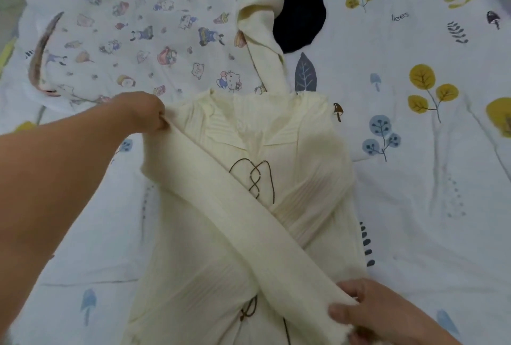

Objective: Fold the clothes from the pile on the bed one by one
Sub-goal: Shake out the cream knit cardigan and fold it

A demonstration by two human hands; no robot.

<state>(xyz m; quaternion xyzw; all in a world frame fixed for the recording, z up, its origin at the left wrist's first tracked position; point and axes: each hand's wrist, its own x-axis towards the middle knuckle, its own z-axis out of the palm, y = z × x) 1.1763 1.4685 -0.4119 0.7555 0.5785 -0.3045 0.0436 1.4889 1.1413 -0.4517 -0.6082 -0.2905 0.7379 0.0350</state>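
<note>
- Head view: looks down on a white bedsheet printed with yellow and blue leaf, tree and mushroom motifs [414, 206]; hands enter from lower left and lower right.
- Legible writing: the small grey word "lees" [399, 16] is printed on the sheet at upper right. A fragment of lettering near the top edge is too small to read.
- Task item: a cream ribbed knit sweater with dark brown lace-up cord at the neckline [304, 167] lies flat on the sheet at centre, front up, collar pointing away from the camera.
- One long cream sleeve [221, 206] is folded diagonally across the chest, running from the sweater's left shoulder down to the lower right.
- Left hand [143, 112]: fingers curled, pinching the knit at the shoulder where the folded sleeve begins, at the garment's upper left corner.
- Right hand [356, 308]: thumb and fingers closed on the sleeve's cuff end, at the lower right edge of the sweater body.
- The other cream sleeve [262, 40] stretches away from the collar, bunched and twisted, toward the top of the frame.
- A white cloth printed with small cartoon characters [124, 40] lies at upper left, touching the far sleeve.
- A round dark navy fabric item [304, 13] sits partly under that far sleeve.
</note>
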